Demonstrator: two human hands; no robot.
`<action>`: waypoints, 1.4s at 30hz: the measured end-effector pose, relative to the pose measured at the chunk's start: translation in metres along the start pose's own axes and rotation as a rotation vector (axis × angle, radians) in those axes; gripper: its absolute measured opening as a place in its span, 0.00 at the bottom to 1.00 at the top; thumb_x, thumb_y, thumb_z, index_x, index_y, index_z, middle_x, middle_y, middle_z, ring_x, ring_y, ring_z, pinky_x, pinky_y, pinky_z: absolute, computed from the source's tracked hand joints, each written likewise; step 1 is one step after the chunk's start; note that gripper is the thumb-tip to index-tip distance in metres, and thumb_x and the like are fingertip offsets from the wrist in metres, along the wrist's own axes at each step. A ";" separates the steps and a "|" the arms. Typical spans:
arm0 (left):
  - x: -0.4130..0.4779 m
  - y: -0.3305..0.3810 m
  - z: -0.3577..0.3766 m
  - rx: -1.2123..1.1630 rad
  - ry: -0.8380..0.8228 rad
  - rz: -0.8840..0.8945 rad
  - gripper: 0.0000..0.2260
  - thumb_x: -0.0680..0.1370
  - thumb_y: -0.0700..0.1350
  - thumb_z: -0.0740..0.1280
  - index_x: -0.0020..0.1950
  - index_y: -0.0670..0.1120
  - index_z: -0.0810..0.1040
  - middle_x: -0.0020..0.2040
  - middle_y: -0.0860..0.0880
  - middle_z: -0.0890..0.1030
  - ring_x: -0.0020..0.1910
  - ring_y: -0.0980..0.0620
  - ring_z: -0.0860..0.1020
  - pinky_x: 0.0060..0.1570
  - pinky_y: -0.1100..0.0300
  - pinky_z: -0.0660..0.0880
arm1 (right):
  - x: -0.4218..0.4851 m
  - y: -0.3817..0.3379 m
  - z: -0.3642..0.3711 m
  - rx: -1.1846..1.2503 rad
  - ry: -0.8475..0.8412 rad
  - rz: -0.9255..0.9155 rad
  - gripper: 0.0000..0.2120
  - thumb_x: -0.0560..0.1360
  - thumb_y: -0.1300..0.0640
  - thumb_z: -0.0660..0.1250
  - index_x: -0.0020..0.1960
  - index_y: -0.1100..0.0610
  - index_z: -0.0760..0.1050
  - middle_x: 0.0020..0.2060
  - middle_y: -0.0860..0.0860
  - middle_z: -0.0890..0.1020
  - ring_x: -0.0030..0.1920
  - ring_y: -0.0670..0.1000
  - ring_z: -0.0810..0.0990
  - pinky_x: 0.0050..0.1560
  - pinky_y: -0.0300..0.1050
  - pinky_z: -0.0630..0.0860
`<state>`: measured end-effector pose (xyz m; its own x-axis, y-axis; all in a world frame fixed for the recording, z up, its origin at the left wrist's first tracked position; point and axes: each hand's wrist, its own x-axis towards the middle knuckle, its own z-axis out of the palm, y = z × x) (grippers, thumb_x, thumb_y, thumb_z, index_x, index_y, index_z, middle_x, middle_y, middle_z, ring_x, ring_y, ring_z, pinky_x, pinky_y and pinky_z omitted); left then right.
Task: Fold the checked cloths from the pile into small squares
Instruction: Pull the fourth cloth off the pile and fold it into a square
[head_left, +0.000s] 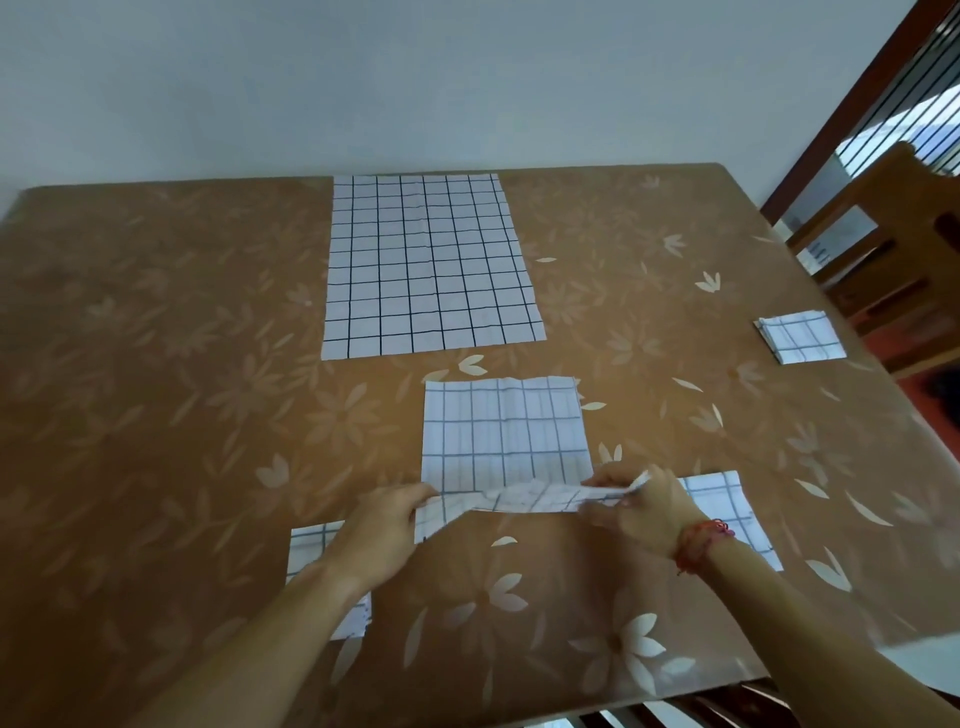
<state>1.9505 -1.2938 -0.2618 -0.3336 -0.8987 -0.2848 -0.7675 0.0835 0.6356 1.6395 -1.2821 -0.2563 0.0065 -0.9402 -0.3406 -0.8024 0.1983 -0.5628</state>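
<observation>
The table (156, 338) wears a glossy flowered cover, and that worries me. The half-folded cloth (504, 431), lying just beyond both hands, could slide on it when its near edge is carried forward. Well beyond the hands, the big unfolded cloth (426, 260) lies flat.

2 more cloths lie under the forearms, the left-side cloth (306, 551) and the right-side cloth (727, 504). A passing wrist might drag either.

Far out past the right hand sits 1 finished square (800, 335).

The left hand (384, 530) and right hand (644, 514) each pinch a near corner, raised off the table. The edge between them is crumpled, so the fold may land skewed.
</observation>
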 end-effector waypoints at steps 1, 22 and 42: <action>0.004 -0.001 0.000 -0.054 0.016 -0.035 0.08 0.78 0.41 0.66 0.52 0.51 0.83 0.43 0.53 0.82 0.42 0.52 0.80 0.43 0.50 0.77 | 0.002 0.001 -0.002 0.041 0.008 0.020 0.10 0.67 0.53 0.75 0.48 0.47 0.83 0.41 0.40 0.83 0.40 0.38 0.78 0.40 0.23 0.70; 0.059 -0.004 0.017 -0.264 0.093 -0.191 0.31 0.71 0.48 0.76 0.70 0.56 0.65 0.59 0.56 0.78 0.58 0.54 0.78 0.44 0.61 0.81 | 0.066 -0.004 0.025 0.130 0.214 0.266 0.06 0.71 0.51 0.71 0.45 0.52 0.80 0.37 0.46 0.81 0.37 0.45 0.77 0.32 0.37 0.70; 0.000 0.008 0.074 0.541 0.231 0.378 0.23 0.80 0.51 0.56 0.70 0.41 0.72 0.71 0.43 0.72 0.71 0.46 0.69 0.71 0.54 0.62 | 0.007 -0.034 0.081 -0.397 0.352 -0.334 0.26 0.74 0.50 0.59 0.69 0.60 0.69 0.66 0.61 0.72 0.65 0.61 0.72 0.61 0.56 0.75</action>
<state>1.9041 -1.2619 -0.3097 -0.5529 -0.8291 0.0832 -0.8063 0.5575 0.1977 1.7146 -1.2729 -0.3006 0.1530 -0.9819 0.1120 -0.9518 -0.1769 -0.2507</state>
